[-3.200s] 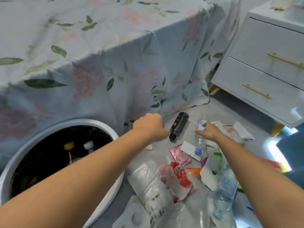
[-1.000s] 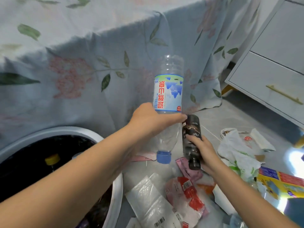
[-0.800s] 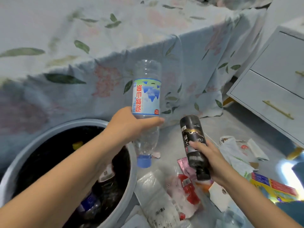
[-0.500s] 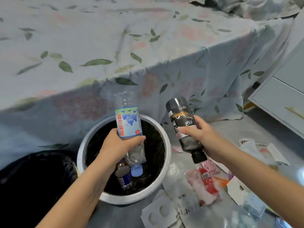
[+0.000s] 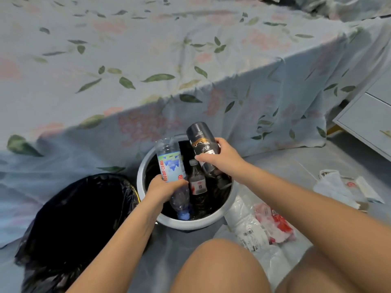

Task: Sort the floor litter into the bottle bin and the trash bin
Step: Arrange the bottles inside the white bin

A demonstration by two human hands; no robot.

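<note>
Floor (image 5: 296, 166): bins (image 5: 190, 223), perhaps wrappers (image 5: 273, 227).

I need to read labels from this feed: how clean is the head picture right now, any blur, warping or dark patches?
Head view: wide-angle warping bends the bed edge; mild softness overall, yet the clear bottle label in the left hand shows. The dark bottle in the right hand is fairly sharp. The black trash bag interior is an unreadable dark patch.

Red characters run along the clear plastic water bottle's (image 5: 171, 166) blue-and-white label, upside down, too blurred to read.
</note>
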